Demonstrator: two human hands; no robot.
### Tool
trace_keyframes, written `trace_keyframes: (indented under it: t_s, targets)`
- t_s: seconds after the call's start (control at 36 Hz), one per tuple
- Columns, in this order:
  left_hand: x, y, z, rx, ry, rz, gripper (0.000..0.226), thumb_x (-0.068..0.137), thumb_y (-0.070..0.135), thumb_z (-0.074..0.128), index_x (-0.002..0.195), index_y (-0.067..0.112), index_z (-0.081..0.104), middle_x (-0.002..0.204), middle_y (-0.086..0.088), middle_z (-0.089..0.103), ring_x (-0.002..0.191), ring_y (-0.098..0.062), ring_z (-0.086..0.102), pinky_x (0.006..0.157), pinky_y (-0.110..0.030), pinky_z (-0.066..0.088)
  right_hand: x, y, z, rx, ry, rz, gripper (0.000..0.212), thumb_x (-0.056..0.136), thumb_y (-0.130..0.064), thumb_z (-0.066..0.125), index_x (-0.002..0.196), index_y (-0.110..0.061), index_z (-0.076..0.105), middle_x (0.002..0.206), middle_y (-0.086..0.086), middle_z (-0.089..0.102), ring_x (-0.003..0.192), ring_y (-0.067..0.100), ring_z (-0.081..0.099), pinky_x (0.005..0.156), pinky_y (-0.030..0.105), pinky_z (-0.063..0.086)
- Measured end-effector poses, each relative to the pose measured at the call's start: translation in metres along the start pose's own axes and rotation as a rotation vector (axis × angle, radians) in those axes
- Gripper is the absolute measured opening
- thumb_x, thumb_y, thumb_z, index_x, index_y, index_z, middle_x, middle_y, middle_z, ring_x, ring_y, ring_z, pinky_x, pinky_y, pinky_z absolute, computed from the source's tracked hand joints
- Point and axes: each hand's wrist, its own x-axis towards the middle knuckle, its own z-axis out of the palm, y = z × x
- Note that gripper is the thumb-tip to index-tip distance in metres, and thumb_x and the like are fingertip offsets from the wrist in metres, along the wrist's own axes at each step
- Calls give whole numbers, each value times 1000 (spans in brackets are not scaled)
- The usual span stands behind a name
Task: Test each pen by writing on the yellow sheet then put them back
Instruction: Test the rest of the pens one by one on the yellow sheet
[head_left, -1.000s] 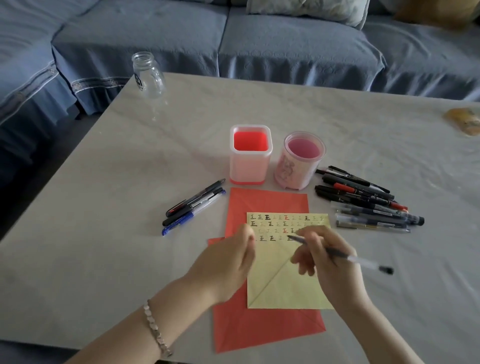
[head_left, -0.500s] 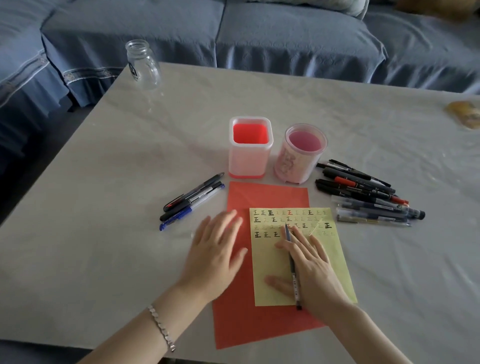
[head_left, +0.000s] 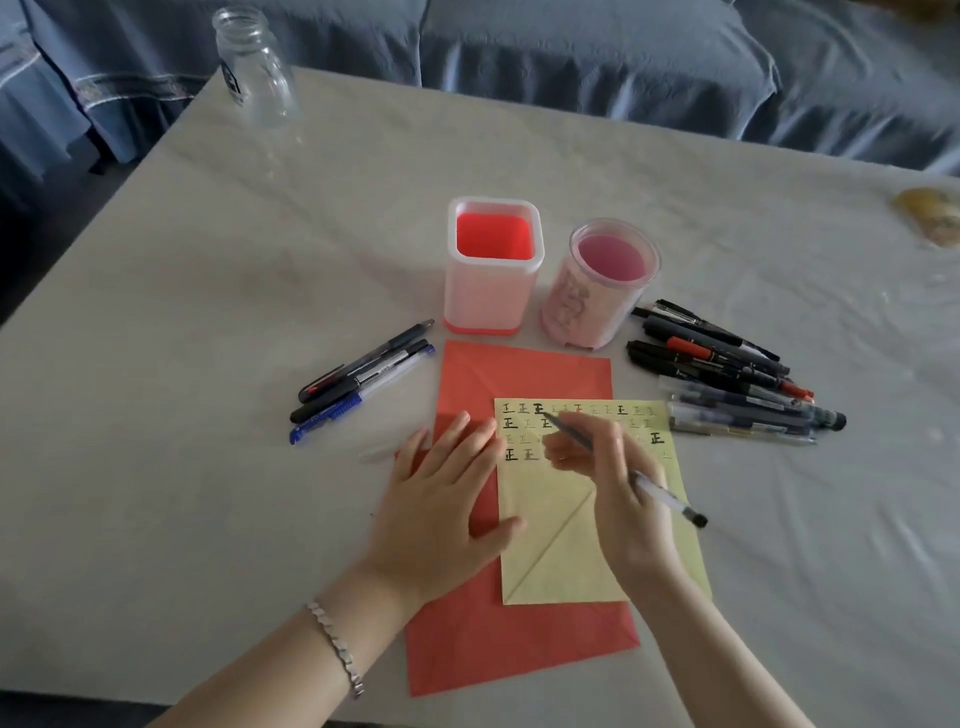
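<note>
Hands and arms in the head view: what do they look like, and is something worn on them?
No sleeve shows on either arm. The left hand has a silver-coloured bracelet of small links at its wrist. The right hand wears nothing visible: no ring, no watch.

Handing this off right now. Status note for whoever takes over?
Left hand: open, flat on the red sheet, at the yellow sheet's left edge.
Right hand: grips a pen, tip over the marked rows.
Pens: small group left of the sheets, bigger pile right; square holder and round holder both empty.
Done: several rows of marks.
Left: finish this pen, test any untested, return all to holders; which group is tested, cannot tell.
</note>
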Motion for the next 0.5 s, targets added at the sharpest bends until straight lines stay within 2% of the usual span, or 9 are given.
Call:
trace_keyframes:
  t_s: [0.06, 0.08, 0.17, 0.25, 0.36, 0.44, 0.5]
  targets:
    - [0, 0, 0, -1, 6, -4, 66, 82, 61, 40, 133, 18, 49, 142, 3, 44, 137, -17, 28, 107, -45, 19, 4, -1, 9, 47, 22, 39, 30, 95, -20, 48, 74, -17, 69, 63, 2, 68, 61, 14, 63, 61, 23, 53]
    - [1, 1, 0, 0, 9, -5, 66, 82, 61, 41, 132, 18, 49, 142, 3, 44, 137, -17, 29, 107, -45, 20, 5, 0, 13, 50, 43, 52, 30, 93, -17, 51, 68, -13, 67, 55, 2, 65, 53, 12, 60, 55, 21, 51]
    - [2, 0, 0, 1, 16, -11, 66, 80, 61, 41, 130, 20, 50, 141, 4, 45, 136, -16, 30, 106, -45, 20, 8, 11, 23, -7, 122, 74, 36, 86, -23, 62, 55, -5, 55, 38, -2, 51, 38, 9, 45, 44, 21, 39]
    - [2, 0, 1, -28, 41, -6, 65, 77, 61, 43, 128, 21, 49, 140, 4, 47, 135, -15, 29, 105, -45, 19, 10, 22, 27, -91, 210, 61, 44, 82, -26, 68, 50, -1, 48, 33, -4, 45, 33, 5, 39, 41, 17, 34]
    - [2, 0, 2, -49, 53, -8, 65, 75, 61, 45, 127, 22, 49, 140, 4, 46, 135, -15, 28, 105, -46, 19, 9, 29, 30, -184, 303, 4, 47, 83, -19, 67, 46, 3, 46, 33, -4, 43, 33, 5, 38, 40, 15, 33]
    - [2, 0, 2, -59, 54, -13, 65, 76, 61, 46, 126, 21, 52, 140, 4, 46, 135, -15, 28, 106, -45, 18, 8, 33, 32, -228, 326, -17, 45, 83, -14, 65, 44, -3, 44, 33, -5, 43, 35, 6, 37, 40, 18, 32]
    - [2, 0, 1, -64, 59, -11, 65, 76, 61, 45, 126, 20, 53, 140, 4, 46, 135, -14, 27, 107, -45, 17, 9, 34, 33, -249, 319, -38, 45, 83, -13, 64, 43, -7, 44, 35, 1, 44, 36, 8, 37, 42, 21, 33]
